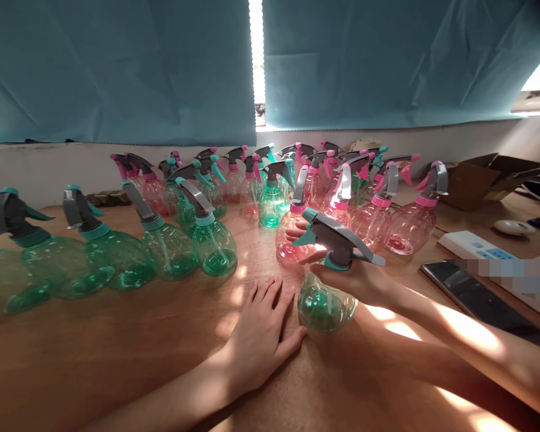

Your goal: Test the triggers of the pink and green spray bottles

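Observation:
My right hand (346, 273) is closed round the neck of a green spray bottle (326, 303) with a grey and teal trigger head (339, 237); the bottle stands on the wooden table (117, 354) in front of me. My left hand (261, 333) lies flat on the table just left of that bottle, fingers stretched out, thumb near the bottle's base, holding nothing. Just behind stands a pink spray bottle (292, 237).
A row of green spray bottles (117, 258) runs along the left, and several pink bottles (387, 219) and green ones crowd the back. A phone (463, 294), a white power strip (472, 247), a mouse (514, 227) and a cardboard box (481, 180) lie on the right. Blue curtains (117, 66) hang behind.

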`<state>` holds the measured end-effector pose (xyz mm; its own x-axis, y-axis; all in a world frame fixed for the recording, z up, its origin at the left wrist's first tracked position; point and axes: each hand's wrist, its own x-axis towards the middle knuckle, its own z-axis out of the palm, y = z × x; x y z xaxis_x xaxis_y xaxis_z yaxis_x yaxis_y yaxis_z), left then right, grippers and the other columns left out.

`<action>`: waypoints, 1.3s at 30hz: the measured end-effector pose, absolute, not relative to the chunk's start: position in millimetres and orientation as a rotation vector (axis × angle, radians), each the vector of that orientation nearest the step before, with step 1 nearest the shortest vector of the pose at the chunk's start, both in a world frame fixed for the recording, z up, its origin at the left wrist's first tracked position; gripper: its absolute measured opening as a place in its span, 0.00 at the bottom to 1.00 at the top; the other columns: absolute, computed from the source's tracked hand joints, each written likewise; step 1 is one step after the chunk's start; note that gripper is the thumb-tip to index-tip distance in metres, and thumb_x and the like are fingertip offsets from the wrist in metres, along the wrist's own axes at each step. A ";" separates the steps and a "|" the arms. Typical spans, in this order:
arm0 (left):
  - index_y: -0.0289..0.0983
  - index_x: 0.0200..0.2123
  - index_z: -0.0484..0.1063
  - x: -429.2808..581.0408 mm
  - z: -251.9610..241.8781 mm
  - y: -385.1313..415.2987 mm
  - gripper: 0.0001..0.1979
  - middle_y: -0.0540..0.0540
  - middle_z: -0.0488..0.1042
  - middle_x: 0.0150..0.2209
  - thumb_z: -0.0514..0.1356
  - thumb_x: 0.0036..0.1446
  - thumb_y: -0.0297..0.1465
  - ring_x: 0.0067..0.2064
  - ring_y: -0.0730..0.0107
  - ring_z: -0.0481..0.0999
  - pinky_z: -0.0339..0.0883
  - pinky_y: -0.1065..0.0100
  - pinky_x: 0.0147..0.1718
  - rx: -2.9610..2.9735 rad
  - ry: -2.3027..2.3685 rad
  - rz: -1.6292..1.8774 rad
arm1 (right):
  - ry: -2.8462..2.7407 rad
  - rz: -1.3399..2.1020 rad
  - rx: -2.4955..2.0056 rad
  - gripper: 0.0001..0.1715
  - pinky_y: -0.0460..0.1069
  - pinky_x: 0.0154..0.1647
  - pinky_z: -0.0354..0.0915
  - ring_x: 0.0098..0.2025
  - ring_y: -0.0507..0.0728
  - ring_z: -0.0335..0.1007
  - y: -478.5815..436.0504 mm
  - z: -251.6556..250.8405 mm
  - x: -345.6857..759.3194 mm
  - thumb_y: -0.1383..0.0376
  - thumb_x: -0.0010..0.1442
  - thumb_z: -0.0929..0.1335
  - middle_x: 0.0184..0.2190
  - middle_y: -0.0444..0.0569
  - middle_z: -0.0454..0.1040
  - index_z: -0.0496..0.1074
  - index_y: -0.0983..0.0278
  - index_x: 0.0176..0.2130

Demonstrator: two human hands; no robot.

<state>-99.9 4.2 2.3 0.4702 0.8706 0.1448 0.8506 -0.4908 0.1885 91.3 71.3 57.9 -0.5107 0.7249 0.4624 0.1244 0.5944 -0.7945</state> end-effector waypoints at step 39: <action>0.36 0.60 0.62 -101.5 -0.2 4.2 0.28 0.33 0.61 0.63 0.59 0.61 0.42 0.64 0.44 0.59 0.54 0.43 0.59 2.616 1.534 0.364 | -1.984 0.875 -0.701 0.32 0.52 0.40 0.73 0.37 0.56 0.75 70.6 66.9 91.3 0.72 0.51 0.65 0.46 0.48 0.77 0.68 0.57 0.55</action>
